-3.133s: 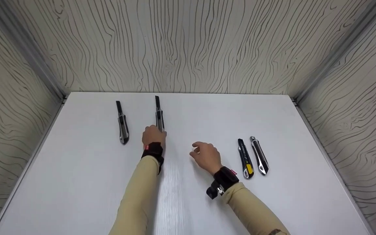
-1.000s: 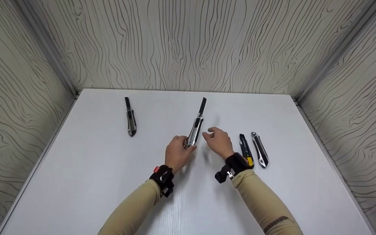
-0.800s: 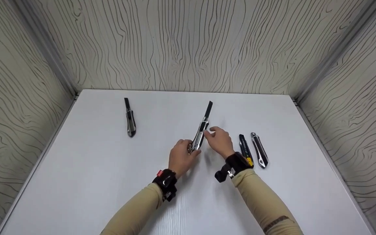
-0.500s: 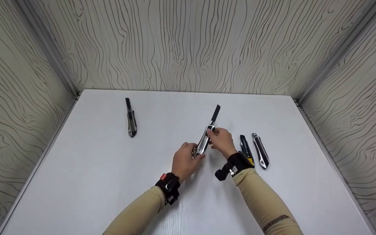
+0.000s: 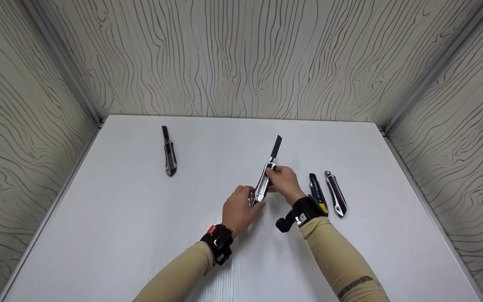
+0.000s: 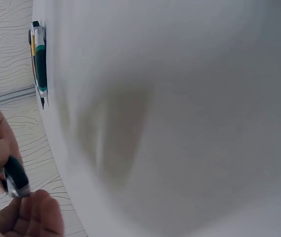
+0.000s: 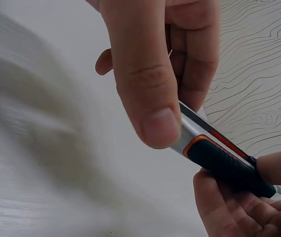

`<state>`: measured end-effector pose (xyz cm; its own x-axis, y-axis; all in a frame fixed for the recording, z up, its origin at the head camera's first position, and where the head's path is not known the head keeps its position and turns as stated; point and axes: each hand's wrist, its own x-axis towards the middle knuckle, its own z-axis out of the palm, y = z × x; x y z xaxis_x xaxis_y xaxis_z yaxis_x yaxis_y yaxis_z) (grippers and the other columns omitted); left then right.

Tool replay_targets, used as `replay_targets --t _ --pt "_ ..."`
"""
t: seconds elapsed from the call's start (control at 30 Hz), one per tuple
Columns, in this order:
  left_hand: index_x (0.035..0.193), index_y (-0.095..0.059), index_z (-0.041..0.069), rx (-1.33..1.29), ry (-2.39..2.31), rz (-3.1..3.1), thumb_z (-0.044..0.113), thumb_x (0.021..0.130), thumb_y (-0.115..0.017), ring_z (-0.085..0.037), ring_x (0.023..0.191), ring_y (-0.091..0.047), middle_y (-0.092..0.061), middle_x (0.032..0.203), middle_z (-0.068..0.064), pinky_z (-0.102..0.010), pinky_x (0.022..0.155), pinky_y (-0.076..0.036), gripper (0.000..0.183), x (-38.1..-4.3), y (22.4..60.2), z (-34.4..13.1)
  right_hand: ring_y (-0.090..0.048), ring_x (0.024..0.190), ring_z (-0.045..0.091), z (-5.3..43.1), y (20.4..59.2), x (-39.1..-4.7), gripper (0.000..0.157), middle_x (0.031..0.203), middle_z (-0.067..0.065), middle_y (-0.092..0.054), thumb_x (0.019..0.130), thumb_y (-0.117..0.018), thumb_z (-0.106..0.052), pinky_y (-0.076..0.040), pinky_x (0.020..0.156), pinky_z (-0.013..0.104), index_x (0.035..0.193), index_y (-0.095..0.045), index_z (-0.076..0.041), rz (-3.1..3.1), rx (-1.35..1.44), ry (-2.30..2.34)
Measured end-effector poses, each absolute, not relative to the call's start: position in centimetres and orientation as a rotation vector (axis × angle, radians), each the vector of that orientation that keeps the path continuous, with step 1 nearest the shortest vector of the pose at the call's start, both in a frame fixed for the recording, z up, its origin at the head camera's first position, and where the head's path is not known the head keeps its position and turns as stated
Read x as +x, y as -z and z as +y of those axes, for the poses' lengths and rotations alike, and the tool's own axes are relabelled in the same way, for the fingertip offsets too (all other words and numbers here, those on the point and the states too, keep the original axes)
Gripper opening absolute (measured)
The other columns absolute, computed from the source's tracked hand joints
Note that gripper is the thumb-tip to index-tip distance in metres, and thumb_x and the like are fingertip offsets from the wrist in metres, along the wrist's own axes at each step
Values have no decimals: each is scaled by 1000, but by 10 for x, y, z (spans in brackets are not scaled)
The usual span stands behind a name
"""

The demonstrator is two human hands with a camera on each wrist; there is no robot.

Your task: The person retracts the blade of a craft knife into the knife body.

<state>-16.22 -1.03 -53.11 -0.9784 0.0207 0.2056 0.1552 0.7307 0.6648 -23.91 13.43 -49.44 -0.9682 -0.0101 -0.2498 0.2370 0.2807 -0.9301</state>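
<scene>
A utility knife [image 5: 261, 189] with a silver body and a long dark blade extended is held above the table. My left hand [image 5: 238, 210] grips its butt end between thumb and fingers. My right hand [image 5: 285, 183] holds the body farther up, thumb on the slider by the blade end. In the right wrist view the knife [image 7: 224, 165] shows a dark green grip edged in orange, spanning from one hand to the other. Only its butt end [image 6: 17, 178] shows in the left wrist view. The blade is mostly outside the right wrist view.
Another utility knife [image 5: 170, 157] with blade extended lies at the left on the white table [image 5: 99, 218]. At the right, a dark one with yellow [image 5: 316, 188] lies beside a silver one [image 5: 335, 193], partly behind my right wrist. A patterned wall [image 5: 241, 58] stands behind.
My left hand has lifted the utility knife from the table and brought it right and nearer me. My right hand has come onto its body. Over the last half second they barely moved.
</scene>
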Motion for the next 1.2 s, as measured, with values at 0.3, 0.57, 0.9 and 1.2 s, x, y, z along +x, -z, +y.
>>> replay_targets --t 0.3,0.57,0.9,1.2 --pt "118 -64 11 -207 1186 -2840 39 94 -62 -19 90 -64 -67 105 -5 -35 76 -53 37 -156 527 -14 -64 74 14 138 496 -239 31 92 9 -66 101 -49 -16 -58 67 28 121 -57 7 2280 124 1763" --pt "118 -62 1 -240 2015 -2660 18 104 -44 -27 79 -65 -66 91 -14 -33 68 -55 29 -162 540 -21 -63 75 13 139 498 -239 30 93 7 -66 102 -48 -16 -57 68 28 121 -56 7 2249 17 1759" --pt "121 -57 -10 -111 2406 -2452 8 100 -49 -36 88 -71 -68 106 -29 -40 76 -60 29 -162 546 -15 -64 80 13 136 498 -240 32 100 8 -69 102 -50 -24 -56 71 28 120 -58 1 2261 46 1733" --pt "121 -59 -7 -102 2331 -2500 11 100 -51 -35 88 -71 -71 103 -23 -38 76 -59 28 -158 544 -10 -70 88 15 135 500 -242 42 106 12 -71 104 -44 -38 -57 76 28 114 -61 -1 2210 89 1776"
